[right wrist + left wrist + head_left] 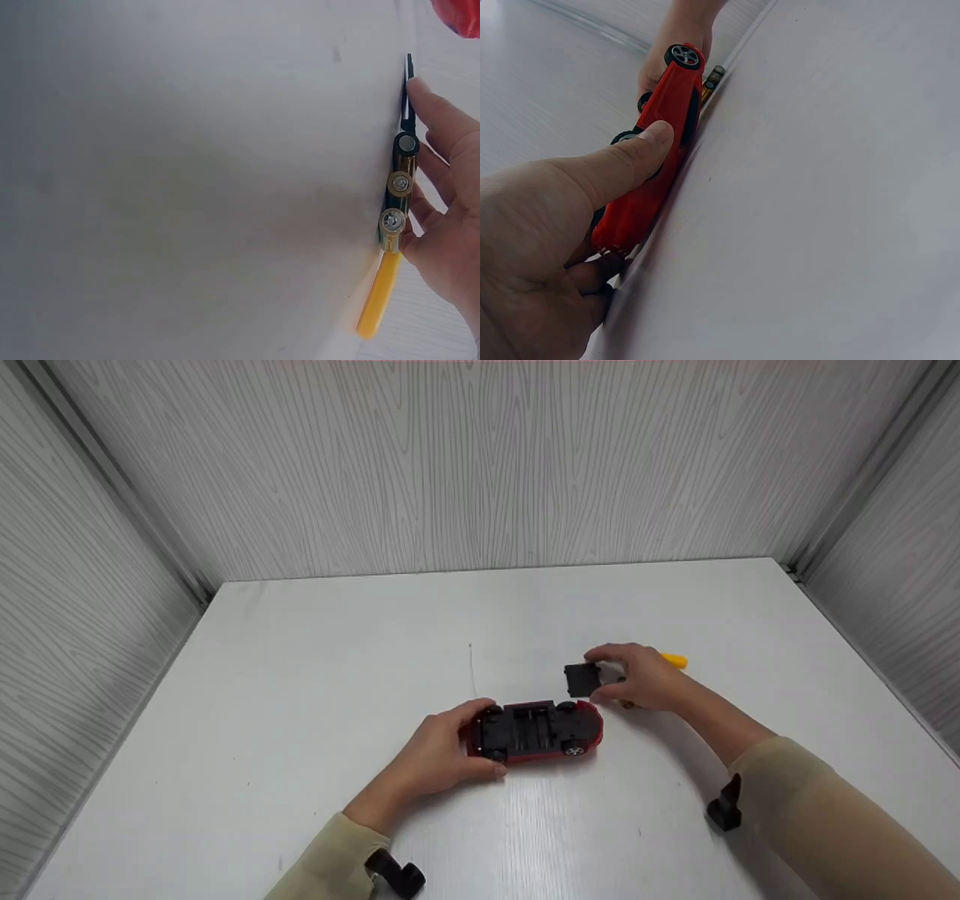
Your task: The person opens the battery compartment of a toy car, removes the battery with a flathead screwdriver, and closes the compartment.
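Observation:
A red toy car lies wheels up, its black underside showing with an open, slotted battery compartment. My left hand grips one end of the car. In the left wrist view the thumb presses the car's red side. To the right, my right hand has thumb and forefinger at opposite edges of a square black battery cover, pinching it just beyond the car. Several batteries lie side by side below that hand. A yellow handle sticks out behind it, its other end hidden.
From the car's gripped end a thin wire antenna runs away across the white table. Grey wood-grain panels enclose the table at the back and both sides.

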`<state>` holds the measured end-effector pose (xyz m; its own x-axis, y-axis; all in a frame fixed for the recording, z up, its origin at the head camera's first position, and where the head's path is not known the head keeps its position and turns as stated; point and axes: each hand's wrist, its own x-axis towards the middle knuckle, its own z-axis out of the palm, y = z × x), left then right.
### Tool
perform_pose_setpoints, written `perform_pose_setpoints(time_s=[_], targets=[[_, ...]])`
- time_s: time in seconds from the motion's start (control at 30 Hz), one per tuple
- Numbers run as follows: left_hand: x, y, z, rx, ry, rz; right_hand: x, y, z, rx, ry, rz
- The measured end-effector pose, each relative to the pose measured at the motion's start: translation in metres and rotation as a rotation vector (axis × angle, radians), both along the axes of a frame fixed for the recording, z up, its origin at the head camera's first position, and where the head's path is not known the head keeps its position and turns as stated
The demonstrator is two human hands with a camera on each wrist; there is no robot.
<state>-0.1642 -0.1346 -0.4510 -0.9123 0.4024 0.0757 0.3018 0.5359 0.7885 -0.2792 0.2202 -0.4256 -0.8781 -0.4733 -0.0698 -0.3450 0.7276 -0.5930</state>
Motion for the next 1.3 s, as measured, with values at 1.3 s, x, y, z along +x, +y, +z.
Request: perform_pose_setpoints(time_s=[1.3], targets=[[-0.001,0.000,-0.001,-0.009,0.027,0.011,0.063,-0.034,0.037,-0.180,0.204,0.186]])
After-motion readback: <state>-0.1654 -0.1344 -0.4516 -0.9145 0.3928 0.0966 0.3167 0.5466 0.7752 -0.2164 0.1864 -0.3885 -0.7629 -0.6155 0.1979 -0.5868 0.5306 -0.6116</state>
